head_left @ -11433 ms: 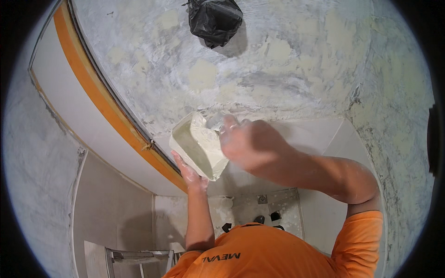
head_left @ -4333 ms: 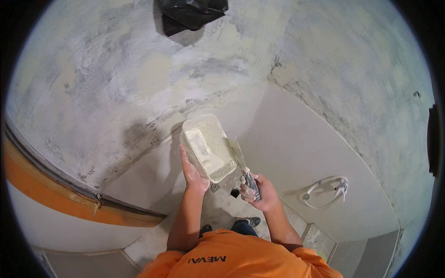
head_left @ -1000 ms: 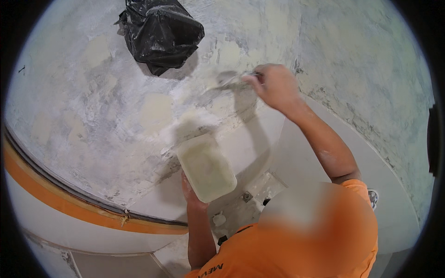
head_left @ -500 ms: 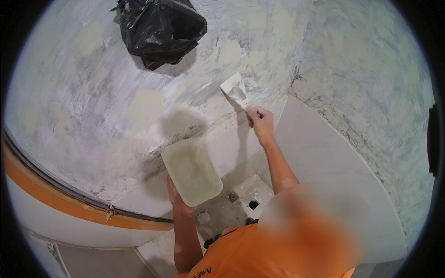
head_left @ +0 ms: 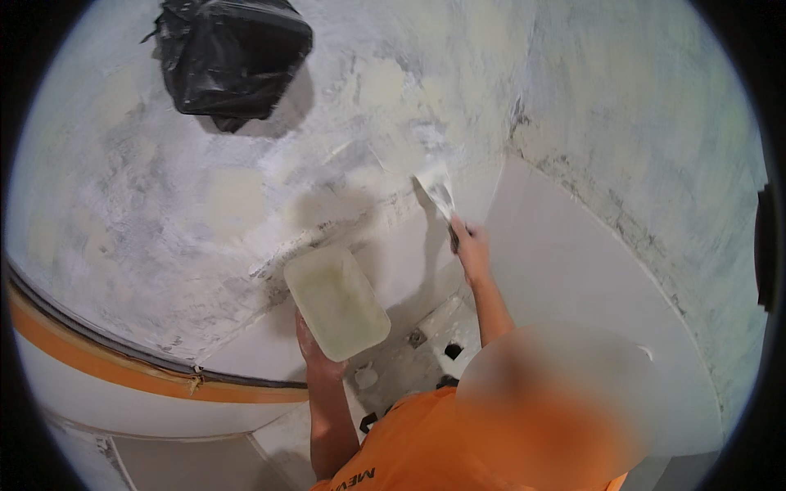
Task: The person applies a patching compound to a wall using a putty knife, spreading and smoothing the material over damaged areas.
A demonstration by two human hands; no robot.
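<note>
My left hand (head_left: 318,350) supports a pale, translucent rectangular plastic tub (head_left: 337,301) from its near left side. Most of those fingers are hidden behind the tub, and its inside looks pale with a thin film. My right hand (head_left: 472,252) is closed round the dark handle of a putty knife (head_left: 439,190). The knife's broad blade, coated with whitish filler, is at the patchy plastered wall (head_left: 233,200), close to the upper edge of the pale tiles and left of the corner. Whether the blade touches the wall I cannot tell.
A black plastic-wrapped bundle (head_left: 233,61) is at the wall, upper left. Pale panels (head_left: 565,245) cover the lower wall on the right. An orange-edged frame (head_left: 106,356) curves along the left. The dirty floor (head_left: 405,372) below has a dark square hole (head_left: 453,351).
My right hand and the putty knife have moved down the wall towards the tile edge. The view has shifted a little, and the tub stays nearly in place in my left hand.
</note>
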